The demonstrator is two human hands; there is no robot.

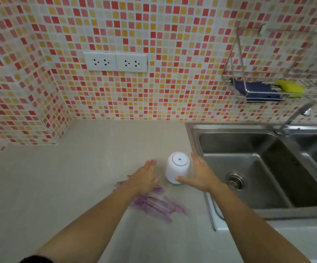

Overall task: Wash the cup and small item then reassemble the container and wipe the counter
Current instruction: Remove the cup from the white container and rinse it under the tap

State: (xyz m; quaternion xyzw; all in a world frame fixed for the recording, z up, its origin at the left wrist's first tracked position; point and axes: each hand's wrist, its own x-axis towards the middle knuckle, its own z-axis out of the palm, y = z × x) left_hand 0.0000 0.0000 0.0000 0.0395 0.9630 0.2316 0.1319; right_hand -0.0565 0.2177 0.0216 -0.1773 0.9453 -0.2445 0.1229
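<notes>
A white container (177,168) is standing on a pale grey table (81,177), just left of a steel sink (264,168). It appears to be sitting upside down, with a flat round face and a small dark hole showing on top. Two bare forearms are reaching in from the bottom edge. The right hand (201,174) is lying open along the container's right side, fingers straight and pressed together, with the thumb touching the container's lower edge. The left hand (146,176) is hovering open just to the left of the container, fingers straight and together, not touching it. Beneath the left wrist, purple smears (157,205) are streaking across the table. The sink has a round drain (235,180) in its near basin, and a tap (296,115) is rising from its back rim. Behind the table, the wall is covered in small red, orange and cream tiles (172,35). Two white double sockets (115,61) are sitting in the wall. At the right, a wire rack (235,73) is hanging on the wall, holding a dark blue cloth (254,90) and a yellow sponge (290,88).
</notes>
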